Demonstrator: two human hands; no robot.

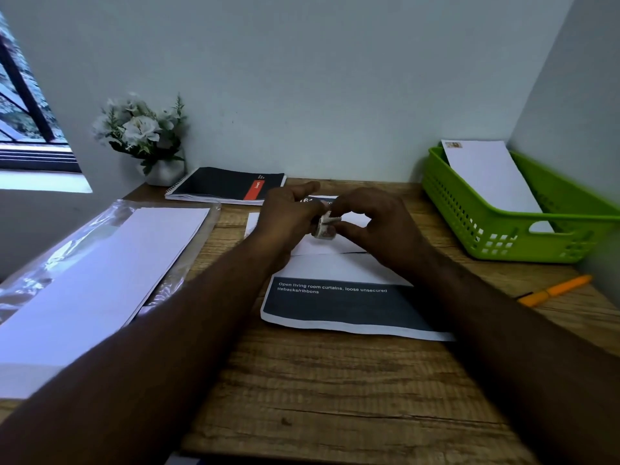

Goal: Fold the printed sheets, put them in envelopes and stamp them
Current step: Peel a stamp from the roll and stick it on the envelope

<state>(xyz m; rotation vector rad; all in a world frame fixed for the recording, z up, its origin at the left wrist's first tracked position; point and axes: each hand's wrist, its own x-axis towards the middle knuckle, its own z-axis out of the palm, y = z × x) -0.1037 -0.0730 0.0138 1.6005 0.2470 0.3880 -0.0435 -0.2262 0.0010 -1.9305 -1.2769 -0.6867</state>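
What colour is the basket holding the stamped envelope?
Bright green basket, clearest in the head view, at the desk's right.

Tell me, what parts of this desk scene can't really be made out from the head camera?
- Stamp strip: small, half covered by left hand and right hand; its design is unreadable.
- Envelope under the hands: mostly hidden.
- Printed sheets: upper part covered, right side crossed by the forearm.
- Envelope in the green basket: its stamp is too small; its lower end is behind the wall.
- Orange pen: blurred.

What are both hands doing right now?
Left hand: closed, pinching the stamps.
Right hand: closed on the same stamps, fingertips meeting the left's.
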